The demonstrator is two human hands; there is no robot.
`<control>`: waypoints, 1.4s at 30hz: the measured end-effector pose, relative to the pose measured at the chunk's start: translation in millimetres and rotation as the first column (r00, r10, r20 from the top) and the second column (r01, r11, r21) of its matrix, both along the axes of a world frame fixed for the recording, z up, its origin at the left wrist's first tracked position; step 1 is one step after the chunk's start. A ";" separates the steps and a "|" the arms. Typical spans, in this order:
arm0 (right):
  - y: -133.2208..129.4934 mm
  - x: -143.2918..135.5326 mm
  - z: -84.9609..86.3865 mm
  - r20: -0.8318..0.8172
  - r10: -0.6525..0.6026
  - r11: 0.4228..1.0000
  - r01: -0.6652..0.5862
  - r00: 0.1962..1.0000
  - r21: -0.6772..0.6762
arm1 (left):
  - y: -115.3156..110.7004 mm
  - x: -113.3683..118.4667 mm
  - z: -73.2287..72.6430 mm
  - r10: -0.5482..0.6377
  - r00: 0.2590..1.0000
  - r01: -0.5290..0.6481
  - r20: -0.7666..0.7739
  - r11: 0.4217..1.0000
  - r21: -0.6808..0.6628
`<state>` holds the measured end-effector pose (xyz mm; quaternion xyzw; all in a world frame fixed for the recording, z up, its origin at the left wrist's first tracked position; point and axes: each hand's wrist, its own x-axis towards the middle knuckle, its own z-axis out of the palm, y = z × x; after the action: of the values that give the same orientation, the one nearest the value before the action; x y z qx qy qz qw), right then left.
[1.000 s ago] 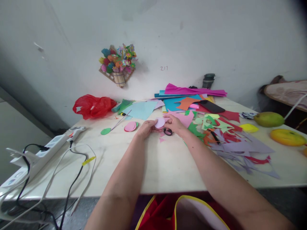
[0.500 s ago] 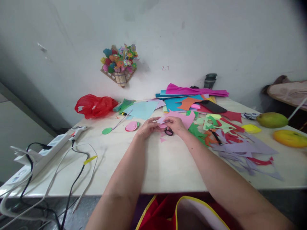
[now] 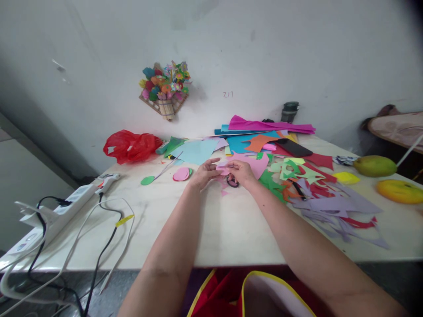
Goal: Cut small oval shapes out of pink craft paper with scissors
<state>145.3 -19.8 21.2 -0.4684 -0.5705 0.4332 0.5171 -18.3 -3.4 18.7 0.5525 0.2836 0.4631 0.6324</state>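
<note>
A small pink paper piece (image 3: 224, 169) is held between my hands at the middle of the table, and it looks bent or folded. My left hand (image 3: 203, 176) grips its left edge, thumb and fingers curled in. At the other edge my right hand (image 3: 243, 172) pinches the paper. Just below the right fingers shows the dark ring handle of scissors (image 3: 233, 181); whether it hangs from the hand or lies on the table I cannot tell. Small pink scraps (image 3: 224, 193) lie beneath. To the left is a stack of pink ovals (image 3: 181, 174).
Paper offcuts (image 3: 333, 200) spread on the right, beside a green mango (image 3: 375, 165) and a yellow one (image 3: 399, 191). Coloured sheets (image 3: 254, 141) and a black phone (image 3: 294, 147) lie behind. At left are a red plastic bag (image 3: 130, 146), a green disc (image 3: 147, 180) and a power strip (image 3: 56, 215).
The pink paper has turned in my fingers and looks flatter and more bent over. Both hands have stayed in nearly the same place.
</note>
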 end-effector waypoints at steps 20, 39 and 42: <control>10.9 5.1 -14.2 0.012 -0.054 0.995 0.053 0.998 0.089 | -0.8 -38.4 11.0 0.831 -0.122 -0.890 -0.542 0.150 0.430; 11.7 10.3 -10.2 0.141 -0.057 0.989 0.037 0.988 0.140 | 4.3 21.8 -10.1 0.540 0.770 -0.485 -0.339 0.841 0.239; 13.7 9.7 -14.2 0.155 0.000 0.990 -0.021 0.988 0.136 | -1.0 22.3 -8.0 0.397 0.880 -0.380 -0.261 0.918 0.117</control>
<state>155.1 -6.1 6.9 -0.4608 -0.6397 0.3580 0.5003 4.0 -4.4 10.8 0.5634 0.4602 0.5065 0.4628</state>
